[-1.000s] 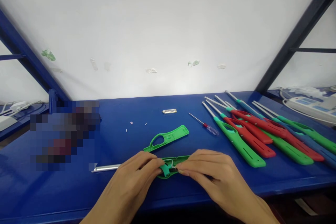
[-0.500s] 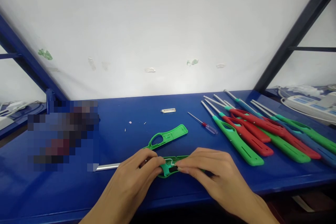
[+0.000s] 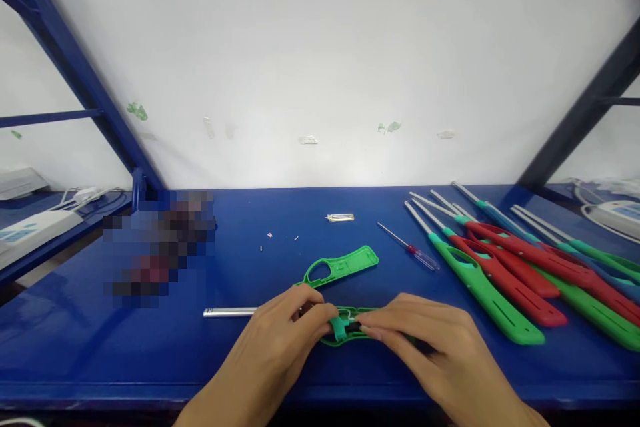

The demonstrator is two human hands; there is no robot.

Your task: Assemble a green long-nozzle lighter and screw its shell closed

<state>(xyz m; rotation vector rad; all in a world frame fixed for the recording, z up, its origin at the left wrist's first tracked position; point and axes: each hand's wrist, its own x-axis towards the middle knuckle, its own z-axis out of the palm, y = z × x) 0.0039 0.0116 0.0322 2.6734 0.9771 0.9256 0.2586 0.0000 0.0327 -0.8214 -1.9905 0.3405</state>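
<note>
An opened green lighter body (image 3: 345, 340) lies near the table's front edge, with a silver tube (image 3: 230, 312) pointing left. My left hand (image 3: 280, 333) closes on its left part, fingertips by the teal trigger piece (image 3: 340, 327). Thumb and fingers of my right hand (image 3: 425, 333) pinch at the small black part (image 3: 354, 326) inside the body, near a white wire (image 3: 350, 315). Just behind my hands rests the loose green cover half (image 3: 345, 267). My palms and fingers hide parts of the body.
A screwdriver (image 3: 410, 249) and a clear-and-gold piece (image 3: 341, 217) lie farther back. Several assembled lighters (image 3: 490, 293) are piled at right. Tiny screws (image 3: 261, 249) lie left of centre on the blue table (image 3: 100, 353). A blurred-out object is at left.
The camera view has shifted, so everything appears farther right. Both hands stay on the opened lighter body, with the right fingertips still at the black part.
</note>
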